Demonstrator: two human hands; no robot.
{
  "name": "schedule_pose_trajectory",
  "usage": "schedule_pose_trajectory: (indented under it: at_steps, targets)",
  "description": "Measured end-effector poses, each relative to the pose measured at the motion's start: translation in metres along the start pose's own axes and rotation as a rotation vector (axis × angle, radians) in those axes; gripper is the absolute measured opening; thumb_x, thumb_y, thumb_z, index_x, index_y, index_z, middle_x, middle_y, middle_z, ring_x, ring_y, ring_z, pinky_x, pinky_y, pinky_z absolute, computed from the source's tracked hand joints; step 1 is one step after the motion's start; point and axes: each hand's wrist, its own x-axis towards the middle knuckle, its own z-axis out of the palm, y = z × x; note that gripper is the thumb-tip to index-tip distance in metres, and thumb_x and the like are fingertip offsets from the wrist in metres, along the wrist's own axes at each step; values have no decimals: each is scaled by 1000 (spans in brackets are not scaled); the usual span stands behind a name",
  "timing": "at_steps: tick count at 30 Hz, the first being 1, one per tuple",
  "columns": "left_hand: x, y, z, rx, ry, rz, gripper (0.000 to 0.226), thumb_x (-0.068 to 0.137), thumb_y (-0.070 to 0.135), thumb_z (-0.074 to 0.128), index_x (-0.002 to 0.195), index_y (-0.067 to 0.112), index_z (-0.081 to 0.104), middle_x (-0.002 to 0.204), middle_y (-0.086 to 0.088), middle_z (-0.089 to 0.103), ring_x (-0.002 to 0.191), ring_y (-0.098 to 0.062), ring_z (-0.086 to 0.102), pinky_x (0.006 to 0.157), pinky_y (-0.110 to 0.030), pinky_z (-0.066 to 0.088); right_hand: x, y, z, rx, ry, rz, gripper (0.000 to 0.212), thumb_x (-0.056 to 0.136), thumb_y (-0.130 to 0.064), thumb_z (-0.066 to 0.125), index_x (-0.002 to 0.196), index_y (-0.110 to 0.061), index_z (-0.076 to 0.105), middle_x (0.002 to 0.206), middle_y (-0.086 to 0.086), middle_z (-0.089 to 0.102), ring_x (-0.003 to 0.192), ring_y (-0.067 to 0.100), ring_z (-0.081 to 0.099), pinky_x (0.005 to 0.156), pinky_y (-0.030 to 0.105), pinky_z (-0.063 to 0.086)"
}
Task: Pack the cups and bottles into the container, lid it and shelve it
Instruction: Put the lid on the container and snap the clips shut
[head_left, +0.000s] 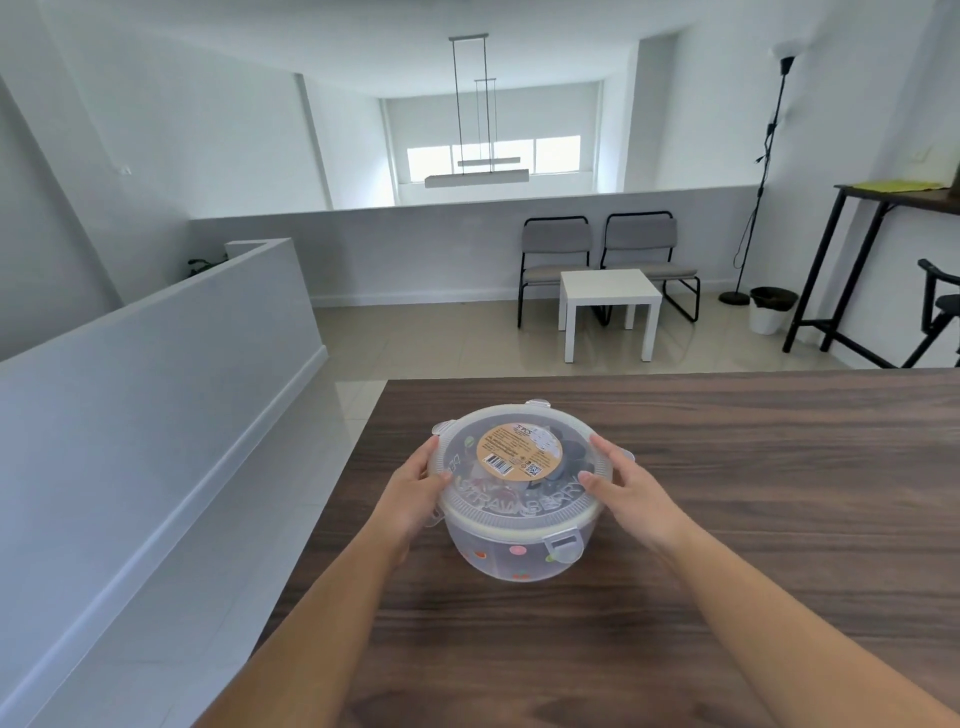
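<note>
Head view. A round translucent container (511, 551) stands on the dark wood-grain desk (727, 493), near its left edge and toward the far side. The lid (519, 467) sits on top of the container; raised lettering reading "STRAWBERRY" runs along its near rim, and a round tan label (521, 449) with a barcode and a QR code lies at its centre. Dark and pale shapes show through the lid, but the contents cannot be identified. Small coloured fruit motifs dot the container wall. Clip tabs project from the lid rim: one at the near right (563, 546) hangs folded down over the wall, one at the far side (538, 402) and one at the far left (444, 427) stick outward.

The left hand (415, 491) cups the left side of the lid rim, fingers partly curled and spread, thumb on the lid top. The right hand (623, 486) mirrors it on the right side, thumb resting on the lid top and fingers wrapped over the rim. Both hands touch the lid; the container base rests on the desk.

Beyond the desk: a tiled floor, a small white side table (608, 296), two grey chairs (602, 249) against a low wall, a floor lamp (769, 130) and a white bin (771, 309)
</note>
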Motion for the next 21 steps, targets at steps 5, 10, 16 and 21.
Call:
schedule_pose_trajectory:
  at_steps: [5,10,16,21]
  targets:
    - [0,5,-1,94,29,-18,50,95,13,46,140,31,36,120,2,58,103,-18,60,79,-36,55,1,3,5,58,53,19,59,95,-22,52,146,-30,25,143,-4,43,116,14,54,90,31,49]
    - [6,25,1,400,-14,111,49,89,12,52,133,30,42,124,8,55,116,-21,53,89,-36,52,1,-33,-11,-671,-3,109,60,94,-43,43,147,-30,19,114,4,64,91,23,61,79,35,48]
    - [29,36,26,1109,-6,412,58,95,41,39,146,23,18,159,2,8,145,-16,7,115,-47,13,27,-68,2,-1099,100,-175,44,91,-54,37,127,-32,49,130,-2,60,117,25,55,99,44,41]
    - [43,16,22,1181,-109,218,57,95,53,23,147,34,9,159,2,-3,145,-20,-8,115,-48,-1,56,-34,21,-1153,-181,-168,56,95,-56,24,147,-38,12,161,-3,4,148,22,-1,118,48,10]
